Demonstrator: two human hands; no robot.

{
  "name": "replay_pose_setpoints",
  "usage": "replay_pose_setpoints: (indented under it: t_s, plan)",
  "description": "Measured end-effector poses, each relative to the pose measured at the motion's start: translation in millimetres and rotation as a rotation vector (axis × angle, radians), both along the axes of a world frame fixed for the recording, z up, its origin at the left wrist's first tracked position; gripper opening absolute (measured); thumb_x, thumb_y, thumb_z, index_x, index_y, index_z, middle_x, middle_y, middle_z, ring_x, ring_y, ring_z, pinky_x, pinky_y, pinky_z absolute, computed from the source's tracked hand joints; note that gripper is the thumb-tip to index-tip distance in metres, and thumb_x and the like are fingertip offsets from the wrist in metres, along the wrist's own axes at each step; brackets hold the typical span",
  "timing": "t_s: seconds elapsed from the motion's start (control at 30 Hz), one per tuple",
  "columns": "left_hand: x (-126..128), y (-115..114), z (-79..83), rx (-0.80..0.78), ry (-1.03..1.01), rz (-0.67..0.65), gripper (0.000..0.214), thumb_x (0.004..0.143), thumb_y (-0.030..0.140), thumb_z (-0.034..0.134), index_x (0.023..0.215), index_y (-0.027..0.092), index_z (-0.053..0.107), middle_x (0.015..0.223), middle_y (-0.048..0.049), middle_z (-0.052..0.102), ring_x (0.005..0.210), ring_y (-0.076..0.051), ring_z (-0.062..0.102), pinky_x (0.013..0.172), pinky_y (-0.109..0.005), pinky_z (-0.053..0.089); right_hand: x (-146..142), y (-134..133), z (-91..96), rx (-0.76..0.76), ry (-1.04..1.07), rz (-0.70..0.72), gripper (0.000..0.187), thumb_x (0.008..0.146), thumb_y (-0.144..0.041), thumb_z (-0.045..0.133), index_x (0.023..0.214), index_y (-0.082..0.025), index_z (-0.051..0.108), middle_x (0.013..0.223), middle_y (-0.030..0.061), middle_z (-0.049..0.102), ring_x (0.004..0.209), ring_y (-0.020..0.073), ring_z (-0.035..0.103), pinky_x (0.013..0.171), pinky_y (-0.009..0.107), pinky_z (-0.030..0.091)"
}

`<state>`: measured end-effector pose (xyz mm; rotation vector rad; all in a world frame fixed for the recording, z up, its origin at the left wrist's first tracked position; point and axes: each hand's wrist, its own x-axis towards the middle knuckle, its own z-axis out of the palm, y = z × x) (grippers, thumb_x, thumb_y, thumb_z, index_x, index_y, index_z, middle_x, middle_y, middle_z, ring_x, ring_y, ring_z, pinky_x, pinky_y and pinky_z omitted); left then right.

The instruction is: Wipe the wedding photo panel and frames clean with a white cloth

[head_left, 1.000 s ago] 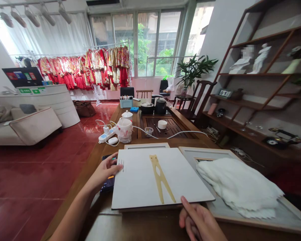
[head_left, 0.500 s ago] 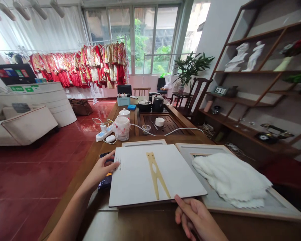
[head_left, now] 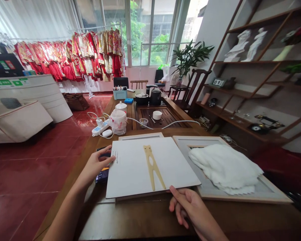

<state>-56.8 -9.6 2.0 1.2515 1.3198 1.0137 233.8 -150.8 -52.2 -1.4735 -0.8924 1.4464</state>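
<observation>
A white board [head_left: 132, 170] lies on a picture frame on the wooden table [head_left: 150, 221], and a thin yellow-brown forked piece [head_left: 152, 166] rests on top of it. My left hand [head_left: 96, 164] touches the board's left edge, fingers curved and partly spread, over a dark phone [head_left: 102, 174]. My right hand [head_left: 188, 206] is at the board's near right edge, forefinger stretched against it and the other fingers curled under. Neither hand visibly holds anything else.
A second frame [head_left: 243, 197] to the right carries a pile of white cloth [head_left: 223, 167]. Behind stand a tea tray [head_left: 163, 118], kettles, a white teapot [head_left: 118, 122], a power strip [head_left: 100, 129] with cables. Shelves line the right wall; red floor and sofa lie left.
The view has tilted and shifted, so the board and frames appear higher. Both hands stay at the board's edges, with the right hand showing more of its fingers.
</observation>
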Motion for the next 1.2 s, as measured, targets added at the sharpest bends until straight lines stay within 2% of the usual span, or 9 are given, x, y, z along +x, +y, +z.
replay_pose_setpoints:
  t_s: [0.27,0.43,0.7,0.8,0.9,0.97,1.03,1.1,1.2]
  plan:
    - [-13,2,-0.9,-0.065,-0.073,-0.061,0.069,0.063,0.036,0.086,0.125,0.015,0.063,0.127,-0.015,0.064,0.093,-0.025,0.071,0.064,-0.026,0.059,0,1,1.1,-0.013,-0.008,0.002,0.056,0.078,-0.067,0.061,0.069,-0.012,0.057,0.06,0.0037,0.064,0.036,0.0059,0.05,0.03,0.015,0.028]
    - [-12,3,-4.5,-0.079,-0.109,-0.053,0.077,0.061,0.037,0.087,0.128,0.012,0.06,0.121,-0.0153,0.067,0.093,-0.023,0.07,0.07,-0.024,0.057,-1,1,0.4,-0.032,-0.016,0.002,0.054,0.078,-0.066,0.062,0.077,-0.013,0.058,0.061,0.0041,0.065,0.036,0.0068,0.051,0.03,0.015,0.028]
    - [-15,4,-10.5,-0.051,-0.112,-0.045,0.073,0.06,0.045,0.086,0.122,0.013,0.065,0.119,-0.0135,0.069,0.105,-0.028,0.067,0.083,-0.03,0.054,-2,2,4.0,-0.051,-0.017,-0.007,0.057,0.076,-0.068,0.063,0.085,-0.012,0.06,0.059,0.0031,0.065,0.034,0.0079,0.051,0.029,0.015,0.027]
    - [-13,4,-13.1,-0.048,-0.087,-0.03,0.072,0.061,0.048,0.084,0.121,0.013,0.064,0.117,-0.014,0.07,0.104,-0.028,0.067,0.084,-0.032,0.054,1,5,3.5,-0.083,-0.03,0.045,0.059,0.076,-0.071,0.06,0.089,-0.013,0.059,0.058,0.0033,0.065,0.034,0.0094,0.053,0.028,0.015,0.026]
    - [-10,4,-15.0,-0.022,-0.019,-0.041,0.07,0.066,0.05,0.08,0.122,0.012,0.063,0.115,-0.0142,0.07,0.103,-0.029,0.067,0.084,-0.035,0.053,12,2,6.6,-0.124,-0.097,0.172,0.062,0.08,-0.075,0.049,0.085,-0.014,0.058,0.055,0.0046,0.065,0.036,0.0114,0.056,0.029,0.016,0.025]
    - [-8,5,-16.6,0.038,0.048,-0.044,0.066,0.07,0.052,0.077,0.12,0.012,0.063,0.115,-0.014,0.068,0.101,-0.028,0.066,0.083,-0.036,0.053,26,-4,14.6,-0.08,-0.193,0.221,0.061,0.084,-0.074,0.043,0.08,-0.015,0.059,0.056,0.0051,0.065,0.04,0.0126,0.058,0.032,0.018,0.029]
    - [-6,5,-17.9,0.18,0.159,-0.011,0.056,0.076,0.051,0.07,0.118,0.013,0.063,0.117,-0.0136,0.065,0.1,-0.028,0.064,0.083,-0.037,0.053,45,-10,27.5,0.063,-0.357,0.159,0.055,0.085,-0.07,0.047,0.085,-0.017,0.062,0.066,0.0058,0.067,0.051,0.0149,0.061,0.039,0.022,0.038]
    - [-2,3,-17.9,0.393,0.324,0.033,0.044,0.084,0.047,0.062,0.115,0.015,0.063,0.116,-0.0124,0.061,0.103,-0.027,0.061,0.088,-0.039,0.05,69,-12,41.9,0.249,-0.636,-0.042,0.043,0.085,-0.061,0.055,0.096,-0.02,0.063,0.085,0.0083,0.07,0.071,0.0196,0.066,0.058,0.027,0.051]
    - [4,-4,-14.7,0.634,0.506,-0.01,0.029,0.093,0.037,0.053,0.114,0.019,0.061,0.115,-0.01,0.055,0.11,-0.025,0.056,0.097,-0.04,0.044,111,-2,57.1,0.524,-1.189,-0.248,0.044,0.081,-0.059,0.059,0.106,-0.024,0.061,0.108,0.0103,0.068,0.094,0.0288,0.065,0.083,0.04,0.051]
